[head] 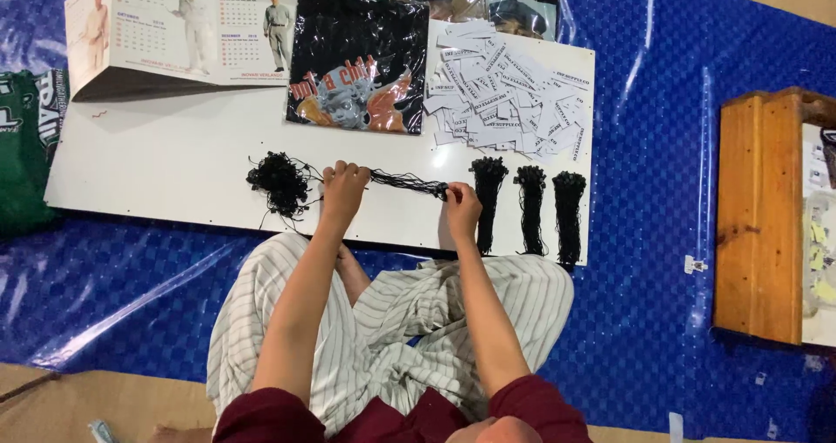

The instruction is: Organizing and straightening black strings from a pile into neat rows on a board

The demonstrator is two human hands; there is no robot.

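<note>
Strings (pixel 409 182) run taut across the white board (pixel 174 160) between your hands, long axis side to side: your left hand (pixel 342 186) closed on one end beside the black tangle (pixel 279 183), your right hand (pixel 461 208) pinching the other, nearer three finished bundles (pixel 528 206). Paper tags (pixel 509 94) lie beyond; blue tarp (pixel 644 260) covers the floor.
</note>
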